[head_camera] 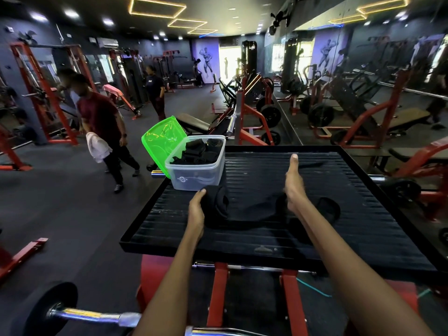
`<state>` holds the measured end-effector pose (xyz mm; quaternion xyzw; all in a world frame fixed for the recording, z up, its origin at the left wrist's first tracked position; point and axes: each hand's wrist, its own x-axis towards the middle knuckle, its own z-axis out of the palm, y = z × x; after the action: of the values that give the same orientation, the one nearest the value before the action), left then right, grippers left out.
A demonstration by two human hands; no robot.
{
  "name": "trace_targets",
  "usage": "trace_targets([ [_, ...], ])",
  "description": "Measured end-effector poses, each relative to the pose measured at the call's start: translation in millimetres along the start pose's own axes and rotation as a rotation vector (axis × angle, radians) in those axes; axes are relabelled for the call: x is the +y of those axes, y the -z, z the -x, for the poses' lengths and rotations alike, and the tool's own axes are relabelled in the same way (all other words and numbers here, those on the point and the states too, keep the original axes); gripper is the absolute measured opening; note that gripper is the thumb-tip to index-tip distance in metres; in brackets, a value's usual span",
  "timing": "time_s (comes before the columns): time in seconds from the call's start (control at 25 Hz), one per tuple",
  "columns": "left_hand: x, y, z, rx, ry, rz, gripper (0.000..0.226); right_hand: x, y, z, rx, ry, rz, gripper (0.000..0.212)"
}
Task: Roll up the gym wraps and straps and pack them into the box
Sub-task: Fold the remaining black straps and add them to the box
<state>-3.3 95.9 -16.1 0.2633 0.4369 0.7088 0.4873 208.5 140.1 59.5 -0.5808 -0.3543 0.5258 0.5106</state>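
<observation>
A clear plastic box point(196, 175) stands at the far left corner of the black ribbed platform point(339, 214), with several rolled black wraps point(201, 151) inside. Its green lid point(161, 141) leans upright against the box's left side. My left hand point(196, 209) grips a rolled black wrap point(218, 202) just in front of the box. My right hand point(293, 183) lies edge-on with straight fingers on a flat black strap point(310, 164) that runs across the platform. Another black wrap point(327, 209) lies to the right of my right wrist.
The platform sits on a red machine frame point(218, 294). A chrome barbell with a black plate point(51, 309) is at the lower left. A person in a maroon shirt point(101, 122) with a towel stands left of the platform. Gym machines and a mirror wall surround.
</observation>
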Motion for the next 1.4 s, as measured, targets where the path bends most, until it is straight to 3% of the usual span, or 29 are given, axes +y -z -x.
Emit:
trace_targets([
  [0.04,-1.5,-0.1,-0.7,-0.007,0.024,0.052,0.027,0.8,1.3,-0.6,-0.060,-0.013,0.007,0.079],
  [0.2,0.2,-2.7,5.8,-0.029,0.005,0.074,0.012,1.6,3.0,-0.9,-0.063,0.037,-0.089,0.025],
  [0.28,2.9,-3.2,8.8,-0.062,-0.001,0.181,0.014,6.1,1.3,0.9,-0.122,0.020,-0.154,0.016],
  [0.32,3.6,-3.5,10.1,-0.083,-0.003,0.228,0.014,7.4,-0.2,5.2,-0.168,0.001,-0.198,0.014],
  [0.44,3.8,-4.4,8.3,-0.131,-0.015,0.261,0.014,14.2,-5.6,19.8,-0.346,-0.009,-0.195,0.043],
  [0.6,2.0,-10.9,10.2,-0.146,-0.047,0.173,0.010,22.1,-16.6,43.9,-0.535,-0.013,0.039,0.040],
  [0.76,-0.3,-9.3,7.5,-0.129,-0.102,0.103,0.012,25.4,-17.5,44.3,-0.523,0.017,0.051,0.038],
  [1.0,-0.9,-16.0,17.6,-0.284,-0.074,0.051,0.013,31.9,-25.6,51.5,-0.517,0.150,0.187,0.024],
  [1.16,0.0,-20.9,12.5,-0.227,-0.046,0.022,0.021,32.7,-26.3,48.5,-0.528,0.140,0.262,0.027],
  [1.28,-4.5,-27.9,8.5,-0.121,-0.089,-0.121,0.017,39.9,-32.9,45.4,-0.506,0.123,0.112,0.006],
  [1.4,-1.4,-28.0,8.2,-0.109,0.022,-0.212,0.016,43.1,-34.0,37.5,-0.473,0.205,0.136,0.009],
])
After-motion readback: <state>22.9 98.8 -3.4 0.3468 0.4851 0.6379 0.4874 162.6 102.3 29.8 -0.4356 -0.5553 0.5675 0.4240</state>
